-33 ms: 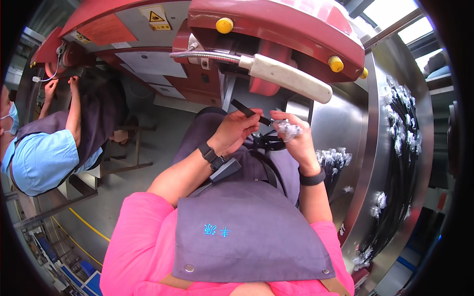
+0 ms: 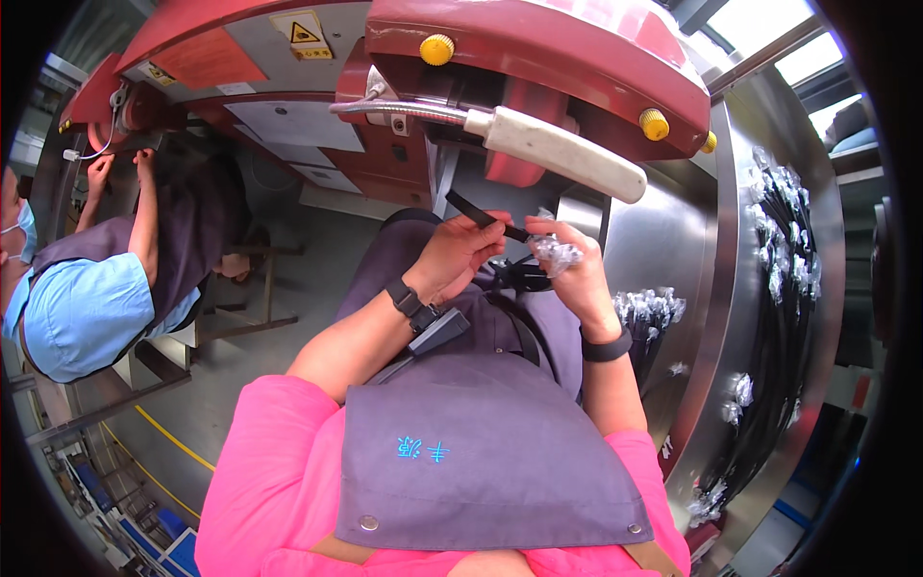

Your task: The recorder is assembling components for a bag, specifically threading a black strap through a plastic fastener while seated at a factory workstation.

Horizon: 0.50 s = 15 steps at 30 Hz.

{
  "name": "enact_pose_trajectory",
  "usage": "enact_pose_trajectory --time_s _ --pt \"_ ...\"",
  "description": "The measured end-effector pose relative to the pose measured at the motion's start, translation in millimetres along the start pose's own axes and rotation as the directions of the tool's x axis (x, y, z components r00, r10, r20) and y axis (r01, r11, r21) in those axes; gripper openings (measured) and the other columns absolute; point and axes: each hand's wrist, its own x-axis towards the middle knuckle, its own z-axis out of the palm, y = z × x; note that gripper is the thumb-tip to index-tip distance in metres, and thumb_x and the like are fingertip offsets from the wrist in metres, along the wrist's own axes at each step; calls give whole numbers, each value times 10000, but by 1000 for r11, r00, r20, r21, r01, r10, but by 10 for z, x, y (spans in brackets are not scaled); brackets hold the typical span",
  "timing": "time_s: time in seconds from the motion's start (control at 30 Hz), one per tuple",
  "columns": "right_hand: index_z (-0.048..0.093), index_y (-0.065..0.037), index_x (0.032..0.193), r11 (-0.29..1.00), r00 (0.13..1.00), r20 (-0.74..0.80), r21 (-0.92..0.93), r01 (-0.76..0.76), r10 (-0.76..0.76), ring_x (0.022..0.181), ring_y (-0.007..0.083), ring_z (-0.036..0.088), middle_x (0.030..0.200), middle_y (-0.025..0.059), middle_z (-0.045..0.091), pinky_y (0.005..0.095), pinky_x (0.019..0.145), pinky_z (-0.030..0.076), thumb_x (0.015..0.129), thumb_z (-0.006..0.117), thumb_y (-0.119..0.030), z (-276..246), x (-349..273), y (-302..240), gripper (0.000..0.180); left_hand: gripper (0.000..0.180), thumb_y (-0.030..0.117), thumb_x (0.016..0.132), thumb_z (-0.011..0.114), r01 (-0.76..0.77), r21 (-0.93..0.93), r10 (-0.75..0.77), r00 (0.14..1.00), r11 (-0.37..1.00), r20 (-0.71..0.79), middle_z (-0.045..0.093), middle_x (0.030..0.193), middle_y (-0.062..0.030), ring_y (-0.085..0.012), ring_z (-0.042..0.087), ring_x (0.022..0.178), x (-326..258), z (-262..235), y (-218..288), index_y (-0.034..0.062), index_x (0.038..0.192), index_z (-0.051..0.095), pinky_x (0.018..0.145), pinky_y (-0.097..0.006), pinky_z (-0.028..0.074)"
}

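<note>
Fingers (image 2: 486, 229) around black strap (image 2: 473, 210) (pinched).

Factory floor, production line. Red machine housing (image 2: 538, 58) at 12 o'clock with yellow knobs (image 2: 437, 48), warning sticker (image 2: 306, 33), padded lever handle (image 2: 562, 154). Curved stainless bench (image 2: 702, 288) at 3 o'clock loaded with bagged black parts (image 2: 649, 310). Seated co-worker (image 2: 87, 298) in cap at 9 o'clock. Yellow floor line (image 2: 173, 438) at 7 o'clock.

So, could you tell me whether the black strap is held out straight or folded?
Straight: the black strap runs taut between the left hand and right hand.
</note>
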Motion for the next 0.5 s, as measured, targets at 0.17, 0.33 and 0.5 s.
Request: enact_pose_trajectory --time_s 0.17,0.33,0.5 --pt "671 -24 1027 988 996 4 -125 87 -88 1017 320 636 1034 140 672 356 870 495 767 640 15 53 35 8 265 186 83 915 627 -46 62 40 995 997 86 660 1037 -66 -113 603 821 -60 -46 9 31 1092 656 778 -229 510" --pt "665 -7 966 967 995 99 -251 33 -8 889 327 644 914 121 661 373 779 496 759 645 11 -40 42 -52 210 181 67 912 623 -126 54 118 984 991 130 665 1040 -82 -124 606 816 -62 -130 -1 35 1085 664 788 -242 516" --pt "624 -9 896 999 999 -35 -43 4 -6 728 230 625 817 92 632 305 666 482 773 693 6 -14 31 -37 142 181 57 916 612 -155 -62 162 978 986 133 676 1035 -95 -146 638 846 -95 -87 22 40 1087 670 799 -254 539"
